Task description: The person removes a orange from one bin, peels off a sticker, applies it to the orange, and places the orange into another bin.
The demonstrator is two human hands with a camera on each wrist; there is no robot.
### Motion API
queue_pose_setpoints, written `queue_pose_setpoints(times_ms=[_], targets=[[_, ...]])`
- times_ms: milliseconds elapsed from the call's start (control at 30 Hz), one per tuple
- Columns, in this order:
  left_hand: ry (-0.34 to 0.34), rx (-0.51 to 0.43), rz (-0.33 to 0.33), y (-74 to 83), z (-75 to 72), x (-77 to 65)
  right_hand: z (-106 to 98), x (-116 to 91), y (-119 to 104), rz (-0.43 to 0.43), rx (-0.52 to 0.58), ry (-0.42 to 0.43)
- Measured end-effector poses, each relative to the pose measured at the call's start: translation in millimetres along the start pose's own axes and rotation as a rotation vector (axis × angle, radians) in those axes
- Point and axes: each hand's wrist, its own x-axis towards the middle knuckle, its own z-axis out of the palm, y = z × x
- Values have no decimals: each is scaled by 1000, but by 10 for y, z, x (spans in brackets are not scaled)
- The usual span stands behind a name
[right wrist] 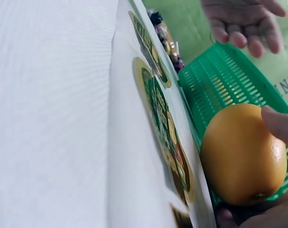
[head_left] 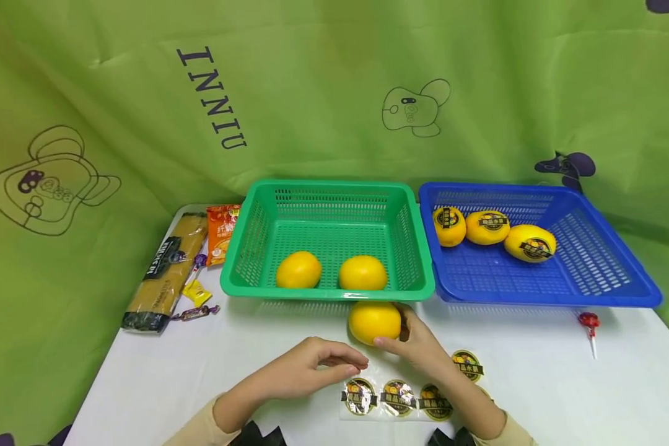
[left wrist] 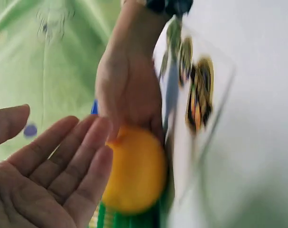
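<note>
My right hand (head_left: 418, 344) grips a plain yellow lemon (head_left: 375, 323) between thumb and fingers, just in front of the green basket (head_left: 327, 295). In the right wrist view the held lemon (right wrist: 243, 154) shows its stem end, and no sticker is visible on it. My left hand (head_left: 318, 367) hovers to the left, its fingers extended and palm bare in the left wrist view. Below the hands lies a clear sheet of round black-and-gold stickers (head_left: 398, 397), partly hidden by the right forearm. Two lemons (head_left: 298, 270) without visible stickers sit in the green basket.
On the right, a blue basket (head_left: 513, 279) holds three lemons (head_left: 487, 227) with stickers. A red lollipop (head_left: 590, 325) lies in front of it. At left are a noodle pack (head_left: 170, 266), an orange snack bag (head_left: 221, 233) and small wrapped candies (head_left: 197, 293). A green curtain (head_left: 312, 93) hangs behind.
</note>
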Motion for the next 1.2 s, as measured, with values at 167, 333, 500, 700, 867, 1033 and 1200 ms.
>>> queue_pose_setpoints(times_ms=[167, 333, 500, 700, 867, 1033, 1200], targets=[[-80, 241, 84, 131, 316, 308, -258, -133, 26, -54, -4, -10], [-107, 600, 208, 190, 650, 738, -725, -397, 118, -88, -109, 57], [-75, 835, 139, 96, 935, 1077, -1025, -675, 317, -88, -289, 68], [5, 774, 38, -177, 1090, 1196, -1052, -746, 502, -171, -511, 62], [98, 717, 79, -272, 1085, 1176, -1027, -711, 519, -233, -561, 100], [153, 685, 57, -298, 1086, 1182, -1003, -712, 491, -295, -432, 140], [247, 643, 156, -324, 1120, 1182, -928, -761, 476, -392, -258, 125]])
